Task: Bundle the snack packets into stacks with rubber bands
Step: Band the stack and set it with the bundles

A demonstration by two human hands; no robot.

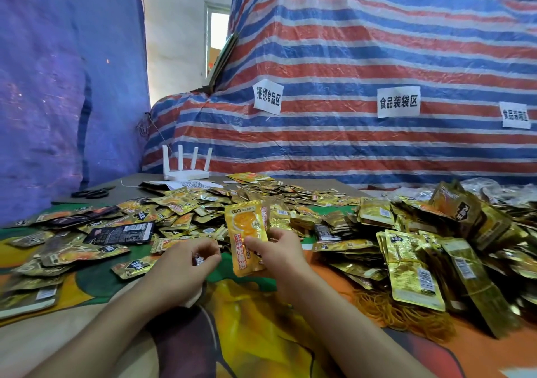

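Note:
My right hand [279, 257] grips a small upright stack of orange-gold snack packets [245, 232], thumb across the front one. Just to its left, my left hand [186, 264] hovers over the cloth with curled fingers that pinch a small dark packet [200, 260], mostly hidden. A wide heap of loose gold packets [203, 206] covers the table beyond both hands. Banded bundles [412, 267] are piled at the right. A tangle of orange rubber bands [395, 311] lies below those bundles, right of my right forearm.
A black packet [122, 232] lies face down at the left. Scissors [90, 193] and a white router [186, 171] sit at the table's far edge. A striped tarp [363, 72] with paper labels rises behind; a blue tarp [58, 87] closes the left side.

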